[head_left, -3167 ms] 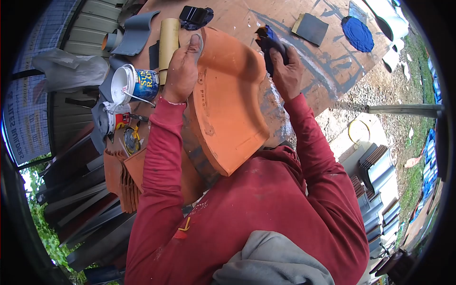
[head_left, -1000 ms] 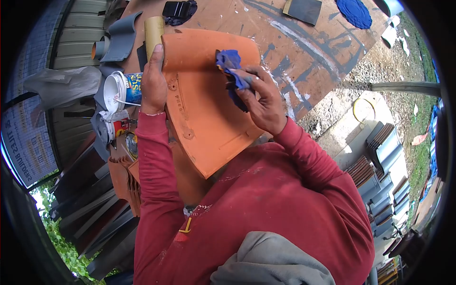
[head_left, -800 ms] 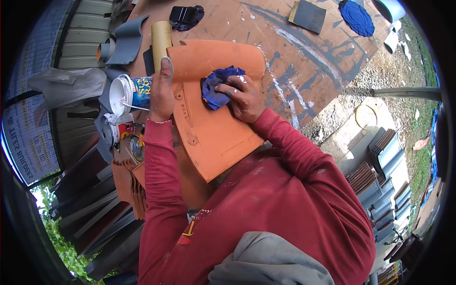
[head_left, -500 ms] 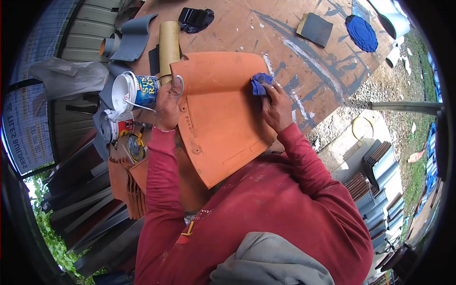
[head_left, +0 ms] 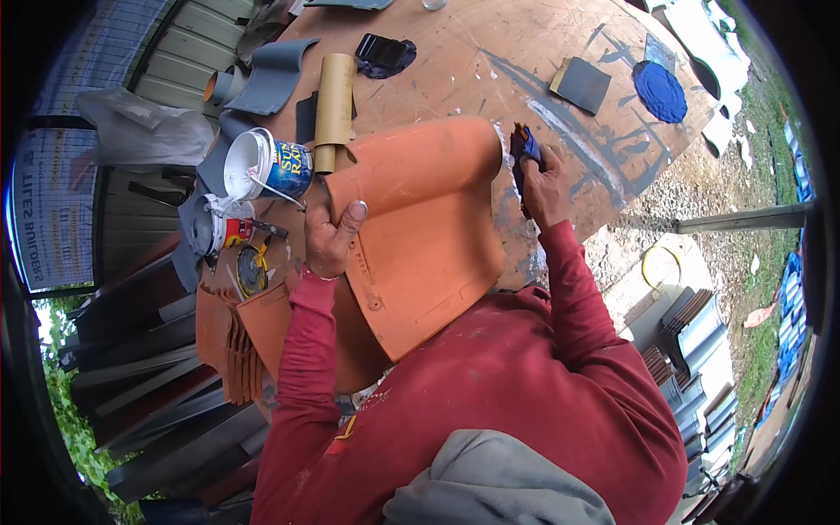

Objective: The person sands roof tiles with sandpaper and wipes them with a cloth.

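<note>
An orange clay roof tile [head_left: 429, 236] with a curved far roll lies tilted across the table in front of me. My left hand [head_left: 331, 241] grips its left edge, thumb on top and fingers hidden beneath. Just off the tile's right end, my right hand [head_left: 547, 188] is closed on a crumpled dark blue cloth [head_left: 528, 147], which has brown stains at its upper end. The cloth is apart from the tile.
Left stand a blue-labelled paint bucket [head_left: 293, 168], a red-labelled can [head_left: 234, 229] and stacked orange tiles [head_left: 226, 337]. Beyond are a cardboard tube [head_left: 334, 101], a phone [head_left: 383, 52], a sandpaper sheet [head_left: 581, 85] and a round blue cloth [head_left: 660, 91] on the wooden table [head_left: 464, 79].
My right hand has moved right with the blue cloth, off the tile's edge. My left thumb now lies lower over the tile's edge. The whole view has shifted slightly.
</note>
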Available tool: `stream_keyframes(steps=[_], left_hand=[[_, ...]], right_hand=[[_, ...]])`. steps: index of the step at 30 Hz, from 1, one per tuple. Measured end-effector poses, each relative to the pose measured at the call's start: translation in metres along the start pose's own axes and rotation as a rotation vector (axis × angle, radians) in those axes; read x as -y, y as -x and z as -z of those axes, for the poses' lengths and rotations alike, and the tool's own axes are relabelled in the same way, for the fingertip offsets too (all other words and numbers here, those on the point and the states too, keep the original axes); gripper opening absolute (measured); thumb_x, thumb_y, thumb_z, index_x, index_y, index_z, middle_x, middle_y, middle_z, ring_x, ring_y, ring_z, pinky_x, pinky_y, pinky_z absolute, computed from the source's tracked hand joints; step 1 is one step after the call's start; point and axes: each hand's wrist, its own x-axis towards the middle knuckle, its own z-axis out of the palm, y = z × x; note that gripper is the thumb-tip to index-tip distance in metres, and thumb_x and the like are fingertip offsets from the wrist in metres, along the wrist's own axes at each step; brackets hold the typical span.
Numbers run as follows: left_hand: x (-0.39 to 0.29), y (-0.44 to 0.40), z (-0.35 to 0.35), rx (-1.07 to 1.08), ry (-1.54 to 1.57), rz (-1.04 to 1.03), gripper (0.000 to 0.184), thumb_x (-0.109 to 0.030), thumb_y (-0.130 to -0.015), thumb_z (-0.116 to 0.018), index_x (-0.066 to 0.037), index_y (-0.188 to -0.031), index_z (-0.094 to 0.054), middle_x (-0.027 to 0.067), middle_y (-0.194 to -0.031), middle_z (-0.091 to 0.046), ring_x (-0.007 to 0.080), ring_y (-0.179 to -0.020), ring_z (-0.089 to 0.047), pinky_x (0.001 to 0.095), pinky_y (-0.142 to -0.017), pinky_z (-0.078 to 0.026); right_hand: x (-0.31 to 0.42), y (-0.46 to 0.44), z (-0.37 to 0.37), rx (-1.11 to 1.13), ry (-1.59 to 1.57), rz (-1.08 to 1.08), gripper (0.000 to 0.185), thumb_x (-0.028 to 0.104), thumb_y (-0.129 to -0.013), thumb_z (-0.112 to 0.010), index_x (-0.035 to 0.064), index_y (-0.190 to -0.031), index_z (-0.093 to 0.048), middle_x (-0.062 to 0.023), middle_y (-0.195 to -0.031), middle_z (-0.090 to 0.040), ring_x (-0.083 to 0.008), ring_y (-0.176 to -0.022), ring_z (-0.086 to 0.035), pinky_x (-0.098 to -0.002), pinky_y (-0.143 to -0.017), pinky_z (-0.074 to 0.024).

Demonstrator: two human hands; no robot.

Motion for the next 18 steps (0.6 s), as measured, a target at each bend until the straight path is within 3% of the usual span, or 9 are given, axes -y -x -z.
stream_keyframes(steps=[2, 4, 6, 8, 9, 13, 15, 16, 18], left_hand=[[-0.006, 0.015, 0.000, 0.036, 0.021, 0.048, 0.042, -0.035, -0.104, -0.064, 0.005, -0.111, -0.071, 0.0023, -0.078, -0.063, 0.0123, -0.070, -0.053, 0.0319, -0.063, -0.043], [-0.019, 0.019, -0.005, 0.039, 0.013, -0.013, 0.041, -0.035, -0.104, -0.065, 0.005, -0.111, -0.071, 0.0038, -0.078, -0.064, 0.0135, -0.069, -0.053, 0.0325, -0.063, -0.043], [-0.023, 0.022, -0.005, 0.052, -0.056, -0.053, 0.040, -0.034, -0.104, -0.065, 0.004, -0.111, -0.071, 0.0045, -0.078, -0.064, 0.0138, -0.069, -0.054, 0.0327, -0.063, -0.043], [-0.024, 0.022, -0.003, 0.055, -0.127, -0.098, 0.039, -0.034, -0.104, -0.064, 0.004, -0.111, -0.071, 0.0053, -0.077, -0.063, 0.0141, -0.068, -0.054, 0.0328, -0.063, -0.044], [-0.023, 0.024, -0.005, 0.032, -0.107, -0.109, 0.039, -0.034, -0.104, -0.064, 0.004, -0.111, -0.071, 0.0055, -0.076, -0.062, 0.0140, -0.068, -0.053, 0.0327, -0.063, -0.043], [-0.021, 0.031, -0.005, 0.013, -0.046, -0.039, 0.040, -0.033, -0.105, -0.063, 0.004, -0.114, -0.070, 0.0067, -0.079, -0.064, 0.0146, -0.069, -0.056, 0.0327, -0.064, -0.045], [-0.023, 0.032, 0.000, 0.042, -0.081, -0.053, 0.040, -0.033, -0.105, -0.063, 0.005, -0.115, -0.070, 0.0076, -0.082, -0.066, 0.0154, -0.071, -0.058, 0.0327, -0.066, -0.047], [-0.024, 0.034, -0.001, 0.076, -0.111, -0.058, 0.040, -0.032, -0.104, -0.063, 0.005, -0.117, -0.069, 0.0086, -0.086, -0.069, 0.0162, -0.074, -0.061, 0.0327, -0.068, -0.049], [-0.039, 0.030, -0.007, 0.093, -0.086, -0.100, 0.039, -0.031, -0.104, -0.063, 0.005, -0.119, -0.069, 0.0094, -0.088, -0.070, 0.0171, -0.076, -0.064, 0.0330, -0.071, -0.051]], right_hand=[[0.015, -0.020, -0.011, -0.027, -0.115, 0.241, 0.028, 0.024, -0.095, -0.063, 0.0024, -0.109, -0.074, -0.0188, -0.114, -0.069, -0.0375, -0.100, -0.066, -0.0445, -0.091, -0.0530], [0.022, -0.043, -0.026, -0.081, 0.119, 0.654, 0.032, 0.028, -0.100, -0.063, 0.0029, -0.114, -0.074, -0.0173, -0.119, -0.069, -0.0344, -0.102, -0.067, -0.0421, -0.090, -0.0528], [-0.003, -0.050, -0.053, 0.069, -0.113, 0.561, 0.034, 0.033, -0.103, -0.062, 0.0034, -0.116, -0.075, -0.0142, -0.116, -0.072, -0.0252, -0.097, -0.068, -0.0380, -0.087, -0.0528], [-0.031, -0.063, -0.061, 0.464, -0.581, -0.110, 0.041, 0.038, -0.106, -0.060, 0.0014, -0.118, -0.074, -0.0105, -0.106, -0.074, -0.0176, -0.091, -0.067, -0.0342, -0.085, -0.0526], [-0.029, -0.056, -0.061, 0.342, -0.667, -0.139, 0.047, 0.042, -0.107, -0.059, -0.0020, -0.119, -0.072, -0.0076, -0.097, -0.074, -0.0133, -0.086, -0.065, -0.0312, -0.083, -0.0519], [-0.015, -0.051, -0.048, 0.185, -0.361, -0.180, 0.044, 0.037, -0.104, -0.061, -0.0015, -0.120, -0.072, -0.0122, -0.099, -0.074, -0.0197, -0.086, -0.067, -0.0336, -0.084, -0.0524], [0.010, -0.054, -0.036, 0.209, -0.109, 0.358, 0.040, 0.033, -0.099, -0.061, 0.0005, -0.119, -0.073, -0.0187, -0.109, -0.074, -0.0301, -0.093, -0.069, -0.0389, -0.088, -0.0530], [0.050, -0.038, -0.031, 0.400, -0.208, 0.233, 0.040, 0.030, -0.095, -0.060, 0.0027, -0.119, -0.074, -0.0210, -0.122, -0.072, -0.0375, -0.109, -0.066, -0.0441, -0.099, -0.0495], [0.103, -0.018, -0.033, 0.439, -0.178, 0.499, 0.039, 0.030, -0.096, -0.060, 0.0059, -0.123, -0.075, -0.0134, -0.128, -0.072, -0.0345, -0.124, -0.060, -0.0448, -0.113, -0.0406]])
